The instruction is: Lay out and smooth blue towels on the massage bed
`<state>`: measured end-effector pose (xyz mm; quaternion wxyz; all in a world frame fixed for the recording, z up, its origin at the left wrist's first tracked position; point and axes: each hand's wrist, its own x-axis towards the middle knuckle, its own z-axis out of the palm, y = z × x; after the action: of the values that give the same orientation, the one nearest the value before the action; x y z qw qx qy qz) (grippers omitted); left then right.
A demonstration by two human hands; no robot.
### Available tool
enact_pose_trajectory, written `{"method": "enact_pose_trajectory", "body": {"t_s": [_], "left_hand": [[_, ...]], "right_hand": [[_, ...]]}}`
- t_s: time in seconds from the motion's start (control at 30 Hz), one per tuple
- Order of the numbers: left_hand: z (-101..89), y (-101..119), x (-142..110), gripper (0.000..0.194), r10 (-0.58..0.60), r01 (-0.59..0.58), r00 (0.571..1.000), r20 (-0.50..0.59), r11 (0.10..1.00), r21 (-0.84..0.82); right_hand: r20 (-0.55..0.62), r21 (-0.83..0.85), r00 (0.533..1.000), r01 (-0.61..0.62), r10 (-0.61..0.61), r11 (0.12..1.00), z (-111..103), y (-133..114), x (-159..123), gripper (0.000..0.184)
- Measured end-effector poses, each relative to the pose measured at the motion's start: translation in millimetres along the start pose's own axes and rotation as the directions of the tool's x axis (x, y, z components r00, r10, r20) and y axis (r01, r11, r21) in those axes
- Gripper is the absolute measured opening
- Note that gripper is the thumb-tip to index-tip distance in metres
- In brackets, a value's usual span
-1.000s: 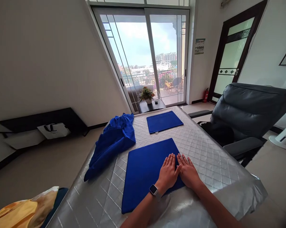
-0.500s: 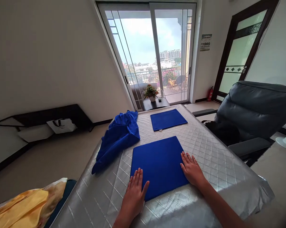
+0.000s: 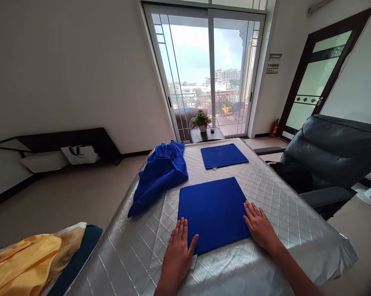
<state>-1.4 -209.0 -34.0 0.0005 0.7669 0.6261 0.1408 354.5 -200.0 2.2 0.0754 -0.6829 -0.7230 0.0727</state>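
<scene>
A flat blue cloth piece (image 3: 214,213), smooth and roughly square, lies on the silver quilted table cover (image 3: 136,246). My left hand (image 3: 178,248) rests flat along its left edge, fingers stretched and thumb apart. On the right edge my right hand (image 3: 259,224) lies flat too, fingers extended. A small white tag (image 3: 193,262) shows beside my left thumb at the near left corner. Farther back is a second flat blue cloth piece (image 3: 225,156) with a small tag at its near edge. To the left lies a crumpled heap of blue fabric (image 3: 162,174).
A dark reclining chair (image 3: 336,152) stands close along the right side. Yellow and brown fabric (image 3: 28,259) lies at the lower left. Beyond the far edge, a small table holds a potted plant (image 3: 201,120), before a sliding glass door (image 3: 191,61).
The view has shifted, so the scene sits slightly to the right. Both hands stay flat at the edges of the near blue piece; the right fingertips lie slightly nearer its outer edge.
</scene>
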Motion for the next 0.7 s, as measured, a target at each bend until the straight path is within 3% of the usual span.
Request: {"method": "enact_pose_trajectory", "body": {"t_s": [0.2,0.4,0.5,0.57,0.7], "left_hand": [[5.5,-2.5,-1.9,0.075,0.011,-0.012,0.998,-0.059,1.000,-0.015],[2.7,4.0,3.9,0.073,-0.003,0.003,1.000,-0.028,1.000,-0.001],[-1.4,40.9,15.3,0.076,0.033,-0.032,0.999,0.023,0.999,-0.011],[-4.0,80.2,25.5,0.076,0.150,-0.148,0.987,0.061,0.988,-0.039],[-4.1,162.7,48.4,0.072,0.420,-0.405,0.903,0.092,0.902,-0.147]], "right_hand": [[0.032,0.010,0.999,-0.007,0.006,1.000,5.3,1.1,-21.2,0.064],[0.030,0.037,0.999,-0.023,0.022,0.999,3.1,-2.0,-21.1,0.067],[0.036,0.061,0.999,-0.037,0.035,0.997,3.2,-2.7,-21.1,0.068],[0.043,0.065,0.998,-0.042,0.039,0.997,4.0,-1.9,-20.7,0.068],[0.059,0.053,0.998,-0.027,0.024,0.998,5.7,0.4,-19.1,0.066]]}}
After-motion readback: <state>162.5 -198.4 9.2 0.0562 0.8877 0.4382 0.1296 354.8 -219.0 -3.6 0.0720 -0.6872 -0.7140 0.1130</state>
